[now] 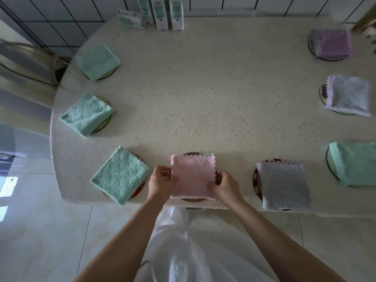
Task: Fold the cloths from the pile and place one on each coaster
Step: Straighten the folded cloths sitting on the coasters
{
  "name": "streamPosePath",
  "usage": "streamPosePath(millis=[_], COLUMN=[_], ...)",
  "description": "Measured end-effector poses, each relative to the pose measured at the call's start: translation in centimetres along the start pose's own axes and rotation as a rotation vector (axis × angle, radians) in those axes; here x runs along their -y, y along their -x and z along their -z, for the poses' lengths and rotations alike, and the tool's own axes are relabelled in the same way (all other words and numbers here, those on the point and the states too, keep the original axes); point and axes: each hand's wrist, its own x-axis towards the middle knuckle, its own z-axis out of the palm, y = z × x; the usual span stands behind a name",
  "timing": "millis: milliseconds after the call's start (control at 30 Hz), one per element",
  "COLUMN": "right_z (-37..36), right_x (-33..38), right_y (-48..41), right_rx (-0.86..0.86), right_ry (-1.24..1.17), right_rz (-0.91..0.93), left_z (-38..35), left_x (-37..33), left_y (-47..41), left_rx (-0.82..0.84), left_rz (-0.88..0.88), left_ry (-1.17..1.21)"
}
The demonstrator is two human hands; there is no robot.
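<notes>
Pink cloth [192, 177]: folded square, scalloped edge, w/ green layer beneath.

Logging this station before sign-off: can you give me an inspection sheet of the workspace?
Surface: table under a cream tablecloth, lying flat.
Job's things: folded pink cloth over the near middle coaster; seven more folded cloths on coasters: four green cloths, two pale grey cloths, one purple cloth. No pile seen.
Clutter: milk cartons at the far edge, one lying down.
Grippers: left hand and right hand each grip a side edge of the pink cloth.
Cables: nothing seen.
Surroundings: chair at left; tiled floor.
</notes>
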Motion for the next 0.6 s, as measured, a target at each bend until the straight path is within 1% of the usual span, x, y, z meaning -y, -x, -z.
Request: streamPosePath(millis=[167, 267, 333, 400, 600], right_z=[0.8, 2.0, 2.7, 2.7, -1.5], right_x=[0.4, 2.0, 3.6, 5.6, 10.7], right_y=[-0.2, -0.7, -1.2, -1.8, -2.2], right_rx=[-0.048, -0.125, -0.157, -0.151, 0.011], right_ry=[0.283, 0.369, 0.376, 0.361, 0.292], right_rz=[0.063, 0.157, 0.246, 0.327, 0.46], left_z=[0.5, 2.1, 3.7, 5.5, 10.2], left_x=[0.6, 1.0, 1.4, 1.9, 4.8], left_y=[-0.1, -0.3, -0.4, -0.7, -2.2], left_rx=[-0.029, -0.095, -0.157, -0.212, -0.319], left_rz=[-0.044, -0.013, -0.001, 0.022, 0.182], left_ry=[-0.128, -0.108, -0.104, -0.085, 0.086])
